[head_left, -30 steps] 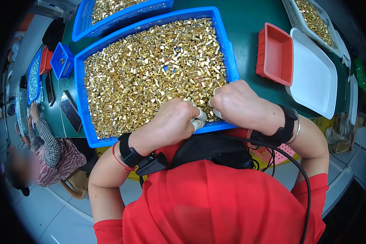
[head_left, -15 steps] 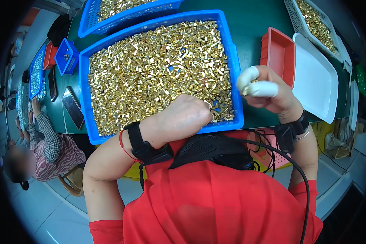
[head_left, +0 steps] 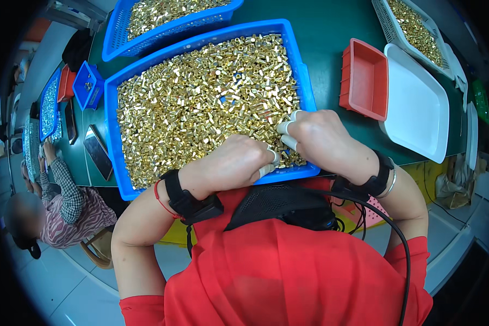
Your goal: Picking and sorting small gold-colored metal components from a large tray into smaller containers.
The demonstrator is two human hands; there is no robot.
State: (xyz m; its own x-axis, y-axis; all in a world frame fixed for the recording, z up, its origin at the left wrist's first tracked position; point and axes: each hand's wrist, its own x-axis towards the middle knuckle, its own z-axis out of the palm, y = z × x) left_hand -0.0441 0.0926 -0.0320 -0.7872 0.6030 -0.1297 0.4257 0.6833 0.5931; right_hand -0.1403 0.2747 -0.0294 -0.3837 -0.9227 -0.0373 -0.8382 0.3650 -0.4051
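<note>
Spreading under everything, a dark green table [head_left: 331, 27]. Filling its middle, a large blue tray [head_left: 304, 76] heaped with small brass parts [head_left: 201, 103], shiny and gold. Beyond it at the top edge, a second blue basket [head_left: 114, 38] with the same parts. Off to the right, a flat white tray [head_left: 418, 108], bare inside, and just beside it a smaller red bin [head_left: 367, 76]; farther right, a white mesh basket [head_left: 383, 13] of brass parts. On the left, a small blue bin [head_left: 87, 87], a red box [head_left: 65, 81] and two dark phones [head_left: 98, 152] flat on the table, near a seated person in a striped top [head_left: 76, 217].

Resting at the near right corner of the big tray, left hand [head_left: 233, 163] curled over the parts, fingertips capped in white cots, grip narrow; held piece, if any, hidden. Just beside it, almost touching, right hand [head_left: 320, 138] bent over the heap, capped fingers [head_left: 283, 127] pinched close among the parts; cannot tell whether anything is held. Black bands on both wrists.
</note>
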